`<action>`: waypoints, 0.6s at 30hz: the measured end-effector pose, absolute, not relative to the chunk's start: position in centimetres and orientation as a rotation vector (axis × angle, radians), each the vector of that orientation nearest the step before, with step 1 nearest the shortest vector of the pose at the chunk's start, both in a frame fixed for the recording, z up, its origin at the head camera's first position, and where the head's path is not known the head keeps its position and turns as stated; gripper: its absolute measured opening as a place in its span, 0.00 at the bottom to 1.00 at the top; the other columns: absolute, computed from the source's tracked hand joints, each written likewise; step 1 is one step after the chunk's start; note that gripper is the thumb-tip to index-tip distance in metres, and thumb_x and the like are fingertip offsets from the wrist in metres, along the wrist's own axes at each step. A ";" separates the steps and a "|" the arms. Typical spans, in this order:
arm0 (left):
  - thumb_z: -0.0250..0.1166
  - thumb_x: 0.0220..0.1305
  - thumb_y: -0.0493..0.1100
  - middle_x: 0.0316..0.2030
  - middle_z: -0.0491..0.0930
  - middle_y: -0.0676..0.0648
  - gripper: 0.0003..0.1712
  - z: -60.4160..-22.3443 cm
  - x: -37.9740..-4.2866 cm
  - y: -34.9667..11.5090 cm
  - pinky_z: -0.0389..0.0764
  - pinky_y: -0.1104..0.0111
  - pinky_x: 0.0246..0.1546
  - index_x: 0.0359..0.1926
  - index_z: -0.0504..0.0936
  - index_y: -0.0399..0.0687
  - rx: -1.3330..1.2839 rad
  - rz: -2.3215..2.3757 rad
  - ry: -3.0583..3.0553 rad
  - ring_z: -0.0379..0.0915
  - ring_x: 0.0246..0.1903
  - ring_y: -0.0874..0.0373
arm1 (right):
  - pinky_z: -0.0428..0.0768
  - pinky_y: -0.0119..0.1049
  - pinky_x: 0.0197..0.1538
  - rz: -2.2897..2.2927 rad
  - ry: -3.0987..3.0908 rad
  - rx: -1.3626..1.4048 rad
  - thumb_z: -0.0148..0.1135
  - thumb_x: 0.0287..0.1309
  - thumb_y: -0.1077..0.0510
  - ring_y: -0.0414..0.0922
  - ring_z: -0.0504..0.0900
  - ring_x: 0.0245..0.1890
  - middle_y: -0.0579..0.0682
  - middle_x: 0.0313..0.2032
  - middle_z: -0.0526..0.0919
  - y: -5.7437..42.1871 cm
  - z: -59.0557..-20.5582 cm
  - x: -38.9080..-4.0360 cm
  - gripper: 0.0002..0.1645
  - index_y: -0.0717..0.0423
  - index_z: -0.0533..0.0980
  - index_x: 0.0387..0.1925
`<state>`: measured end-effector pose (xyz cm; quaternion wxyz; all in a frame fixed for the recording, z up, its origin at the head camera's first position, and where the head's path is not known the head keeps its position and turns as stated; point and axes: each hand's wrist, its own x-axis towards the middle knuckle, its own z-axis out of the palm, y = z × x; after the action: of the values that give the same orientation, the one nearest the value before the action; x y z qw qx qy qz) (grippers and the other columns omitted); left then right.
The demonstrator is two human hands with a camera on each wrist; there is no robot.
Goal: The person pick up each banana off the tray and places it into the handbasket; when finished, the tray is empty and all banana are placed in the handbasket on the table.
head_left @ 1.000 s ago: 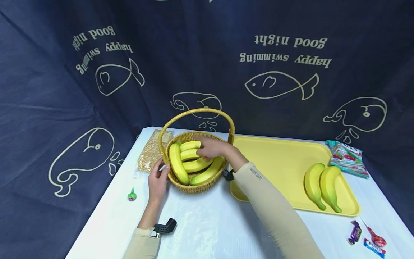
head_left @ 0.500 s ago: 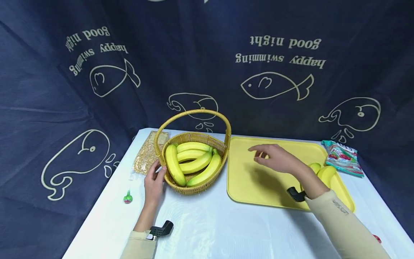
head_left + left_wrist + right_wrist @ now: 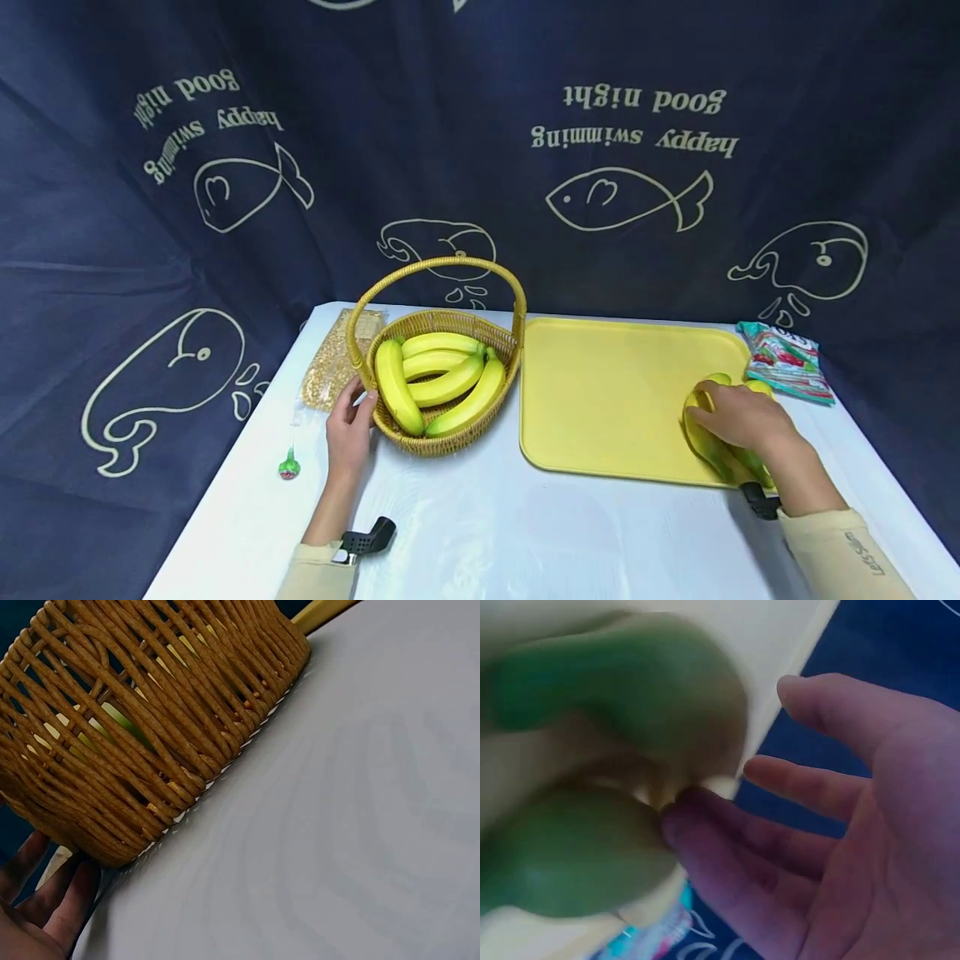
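Observation:
A wicker basket [image 3: 442, 447] with a tall handle holds several bananas [image 3: 397, 387]. Against its left side rests my left hand [image 3: 349, 433]; in the left wrist view the fingers [image 3: 71, 907] touch the weave low down, loosely extended. Two more bananas lie at the right end of the yellow tray [image 3: 592, 408]. My right hand [image 3: 750, 421] is over this pair and partly hides both. Blurred in the right wrist view, one banana [image 3: 577, 859] meets the fingertips, while the thumb stands apart from the other banana [image 3: 667, 682].
A clear bag of yellowish grains [image 3: 326, 367] lies left of the basket, with a green-wrapped lollipop [image 3: 288, 465] nearer me. Beyond the tray's right edge is a teal and red snack packet [image 3: 789, 362]. A dark blue printed cloth [image 3: 450, 150] hangs behind the table.
My right hand has left the bananas in the basket and crossed rightward over the tray to the two bananas there. The left hand has stayed at the basket. The whole view has shifted slightly.

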<state>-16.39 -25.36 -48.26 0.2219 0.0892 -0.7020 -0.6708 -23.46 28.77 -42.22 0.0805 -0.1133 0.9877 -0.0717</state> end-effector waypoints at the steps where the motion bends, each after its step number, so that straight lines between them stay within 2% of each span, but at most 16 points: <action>1: 0.59 0.69 0.41 0.57 0.73 0.38 0.25 -48.2 -16.3 -25.4 0.81 0.74 0.34 0.65 0.71 0.42 0.251 -1.847 -1.936 0.77 0.44 0.58 | 0.75 0.58 0.33 -0.244 2.939 -0.328 0.58 0.60 0.40 0.61 0.78 0.35 0.65 0.42 0.80 28.6 -42.6 -23.5 0.36 0.66 0.71 0.56; 6: 0.59 0.69 0.42 0.57 0.72 0.38 0.26 -48.2 -16.2 -25.6 0.81 0.74 0.34 0.66 0.70 0.43 0.258 -1.848 -1.940 0.77 0.44 0.58 | 0.73 0.61 0.41 -0.384 2.891 -0.237 0.62 0.56 0.35 0.64 0.75 0.38 0.71 0.46 0.76 27.4 -43.6 -23.8 0.48 0.69 0.64 0.61; 10: 0.60 0.69 0.42 0.58 0.72 0.38 0.26 -48.3 -16.1 -25.6 0.81 0.74 0.34 0.66 0.71 0.44 0.254 -1.855 -1.944 0.77 0.43 0.62 | 0.74 0.58 0.41 -0.497 2.825 -0.206 0.65 0.54 0.35 0.63 0.74 0.40 0.72 0.48 0.73 26.8 -43.6 -23.6 0.51 0.68 0.59 0.63; 15: 0.60 0.69 0.43 0.58 0.72 0.38 0.26 -48.5 -16.2 -25.5 0.81 0.73 0.34 0.66 0.70 0.44 0.251 -1.859 -1.945 0.77 0.43 0.63 | 0.75 0.43 0.33 -0.754 2.673 -0.246 0.66 0.55 0.40 0.51 0.75 0.32 0.60 0.39 0.76 24.9 -42.8 -23.2 0.51 0.60 0.53 0.68; 18: 0.60 0.69 0.42 0.58 0.72 0.38 0.26 -48.5 -16.3 -25.4 0.81 0.73 0.34 0.66 0.70 0.44 0.246 -1.861 -1.935 0.77 0.44 0.62 | 0.78 0.43 0.33 -0.943 2.576 -0.360 0.68 0.55 0.44 0.49 0.77 0.31 0.57 0.39 0.76 23.3 -42.0 -22.8 0.51 0.53 0.51 0.71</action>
<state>-16.27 -25.43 -48.48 0.2209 0.0889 -0.7001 -0.6732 -22.82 23.29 -41.98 0.1863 -0.1279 0.9148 -0.3349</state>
